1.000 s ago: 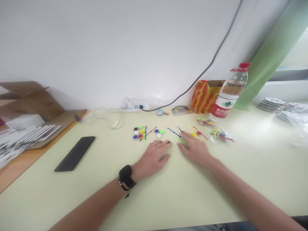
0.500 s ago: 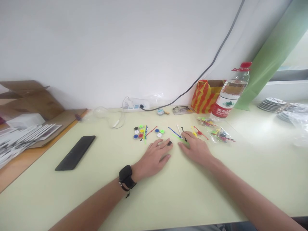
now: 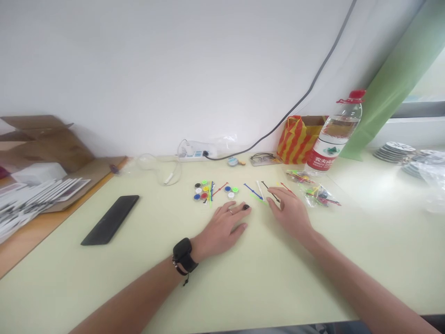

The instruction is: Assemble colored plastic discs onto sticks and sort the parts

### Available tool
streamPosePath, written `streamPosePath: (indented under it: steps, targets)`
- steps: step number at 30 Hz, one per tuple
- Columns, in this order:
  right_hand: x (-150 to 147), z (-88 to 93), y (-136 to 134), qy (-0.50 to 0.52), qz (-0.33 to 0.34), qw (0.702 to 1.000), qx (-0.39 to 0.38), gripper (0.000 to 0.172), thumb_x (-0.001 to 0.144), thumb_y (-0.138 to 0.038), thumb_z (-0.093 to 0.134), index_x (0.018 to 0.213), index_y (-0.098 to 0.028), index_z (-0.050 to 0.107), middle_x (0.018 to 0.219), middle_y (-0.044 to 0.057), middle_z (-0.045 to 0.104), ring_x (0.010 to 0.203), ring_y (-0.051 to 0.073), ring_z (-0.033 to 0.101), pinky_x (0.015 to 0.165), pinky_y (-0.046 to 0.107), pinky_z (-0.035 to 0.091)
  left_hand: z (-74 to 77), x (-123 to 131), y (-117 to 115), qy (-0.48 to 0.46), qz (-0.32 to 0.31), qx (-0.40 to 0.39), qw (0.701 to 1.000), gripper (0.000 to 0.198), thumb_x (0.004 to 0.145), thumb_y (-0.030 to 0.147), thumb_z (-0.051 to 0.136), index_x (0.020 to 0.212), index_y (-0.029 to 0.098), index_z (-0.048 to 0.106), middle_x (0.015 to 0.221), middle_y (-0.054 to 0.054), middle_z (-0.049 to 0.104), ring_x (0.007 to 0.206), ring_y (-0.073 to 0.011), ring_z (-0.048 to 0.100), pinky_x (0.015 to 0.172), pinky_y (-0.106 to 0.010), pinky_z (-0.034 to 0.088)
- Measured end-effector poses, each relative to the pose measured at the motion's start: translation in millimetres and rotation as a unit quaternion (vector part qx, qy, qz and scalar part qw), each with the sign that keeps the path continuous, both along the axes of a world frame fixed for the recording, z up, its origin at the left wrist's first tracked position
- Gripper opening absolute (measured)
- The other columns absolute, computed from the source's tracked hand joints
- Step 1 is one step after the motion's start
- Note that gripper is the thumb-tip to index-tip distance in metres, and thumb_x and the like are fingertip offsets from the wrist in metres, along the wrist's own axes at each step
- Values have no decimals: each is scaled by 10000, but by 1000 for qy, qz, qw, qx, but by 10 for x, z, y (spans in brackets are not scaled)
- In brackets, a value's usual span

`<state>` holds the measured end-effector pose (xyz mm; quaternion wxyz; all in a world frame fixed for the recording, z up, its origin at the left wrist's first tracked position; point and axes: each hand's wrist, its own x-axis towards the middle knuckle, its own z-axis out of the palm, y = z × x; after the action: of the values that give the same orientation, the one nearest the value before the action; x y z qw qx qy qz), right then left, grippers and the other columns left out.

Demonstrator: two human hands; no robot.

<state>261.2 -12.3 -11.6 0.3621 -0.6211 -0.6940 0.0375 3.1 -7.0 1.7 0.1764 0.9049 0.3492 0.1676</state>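
My left hand (image 3: pixel 225 227) lies flat on the table with its fingers stretched out. A small black round piece (image 3: pixel 245 207) is at its index fingertip. My right hand (image 3: pixel 291 212) is open, thumb and fingers apart, just right of a slanting black arrow-shaped strip (image 3: pixel 270 191). Left of that strip lie a white strip (image 3: pixel 259 189) and a blue arrow strip (image 3: pixel 253 191). A red strip (image 3: pixel 287 188) shows partly behind my right fingers. Blue, green and white discs (image 3: pixel 231 195) form a small group, and farther left several coloured discs (image 3: pixel 198 190) sit beside a red arrow strip (image 3: pixel 220 188).
A black flat slab (image 3: pixel 110 220) lies at left, near stacked cards (image 3: pixel 41 202) and a cardboard box (image 3: pixel 52 139). Along the wall are a power strip (image 3: pixel 194 150) and a striped bag (image 3: pixel 297 141). A water bottle (image 3: pixel 333 134) stands behind bagged pieces (image 3: pixel 321 195).
My right hand has shifted slightly right, off the black strip, which now slants more and shows along its length. The yellow piece by that hand is now mostly covered. My left hand stays in place.
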Motion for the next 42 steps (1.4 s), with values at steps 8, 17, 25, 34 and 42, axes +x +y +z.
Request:
streamPosePath:
  steps: [8, 17, 25, 34, 42]
  targets:
    - [-17, 82, -60, 140, 20, 990, 5, 321, 989, -414, 471, 1090, -223, 708, 1066, 95, 769, 817, 229, 701, 720, 347, 557, 12, -3, -25, 23, -1, 8, 1000, 470, 1067, 393, 409, 1537, 373, 433, 1669, -5, 329, 1501, -347, 308, 1177, -581, 339]
    - [-114, 81, -121, 154, 107, 982, -33, 263, 982, -361, 481, 1106, -218, 662, 971, 81, 750, 782, 208, 688, 674, 312, 556, 60, -16, -24, 14, -18, 11, 1000, 467, 1055, 354, 448, 1522, 344, 462, 1605, -6, 445, 1470, -323, 352, 1181, -545, 366]
    - [-110, -25, -118, 102, 145, 984, -20, 195, 979, -283, 495, 1073, -225, 656, 929, 61, 737, 675, 182, 644, 605, 300, 521, 77, -18, -43, 40, -22, 16, 999, 441, 1064, 353, 419, 1499, 352, 489, 1642, -12, 383, 1485, -346, 353, 1162, -575, 377]
    - [-106, 31, -141, 120, 133, 984, -15, 166, 981, -286, 511, 1048, -238, 655, 951, 65, 733, 713, 197, 659, 637, 316, 527, 83, -8, -43, 36, -25, 22, 999, 449, 1052, 316, 454, 1498, 351, 491, 1623, -19, 416, 1479, -344, 367, 1156, -568, 389]
    - [-168, 110, -150, 242, 201, 942, -117, 199, 987, -296, 487, 1046, -227, 664, 1047, 75, 713, 969, 225, 656, 834, 360, 515, 69, -10, -39, 15, -45, 8, 999, 474, 1038, 229, 464, 1468, 420, 513, 1615, 27, 424, 1475, -337, 361, 1157, -589, 363]
